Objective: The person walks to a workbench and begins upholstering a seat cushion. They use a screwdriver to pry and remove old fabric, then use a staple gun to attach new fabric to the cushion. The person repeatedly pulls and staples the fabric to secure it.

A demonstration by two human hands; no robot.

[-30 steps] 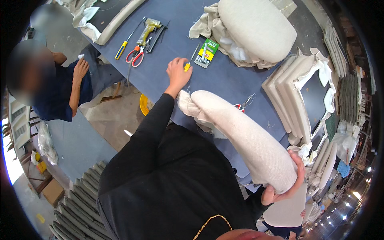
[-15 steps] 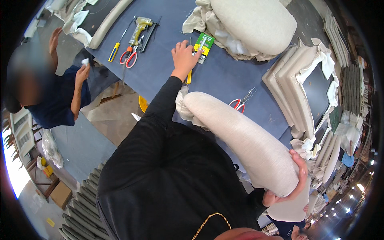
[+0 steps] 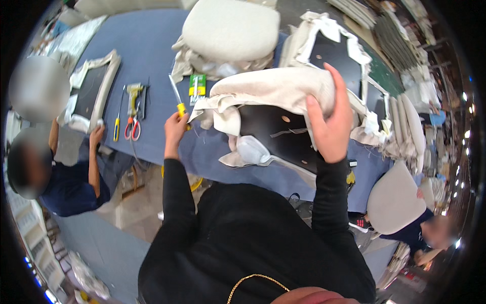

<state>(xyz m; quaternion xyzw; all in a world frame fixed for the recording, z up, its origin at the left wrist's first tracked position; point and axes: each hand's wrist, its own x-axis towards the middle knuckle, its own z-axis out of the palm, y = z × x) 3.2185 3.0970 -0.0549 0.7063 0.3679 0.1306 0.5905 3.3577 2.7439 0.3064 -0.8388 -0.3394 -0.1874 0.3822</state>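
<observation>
Fingers (image 3: 180, 121) of the left hand (image 3: 175, 134) are curled round the yellow handle of a slim tool (image 3: 181, 109), whose thin metal shaft points away across the blue-grey desk (image 3: 162, 40). The right hand (image 3: 331, 124) is spread wide over the right end of a beige upholstered panel (image 3: 263, 83), its thumb on the near side and the other fingers reaching up and over the padded edge, gripping it between them.

This panel stands tilted above the near side of the desk, its dark backing board (image 3: 276, 129) turned toward the person, with loose fabric and white padding (image 3: 251, 148) hanging out along the left end. Whether its lower edge rests on the desk, I cannot tell.

Just beyond the slim tool lies a green and yellow packet (image 3: 197, 87). Farther left on the desk are a staple gun (image 3: 134, 97), a pair of red-handled scissors (image 3: 132, 129) and a screwdriver (image 3: 117, 127) with a yellow and blue handle. Behind the panel sits a plump beige cushion (image 3: 230, 30); more unfinished panels (image 3: 336, 58) lean to the right.

At the left, a co-worker (image 3: 68, 187) in dark blue touches another panel (image 3: 96, 96).
</observation>
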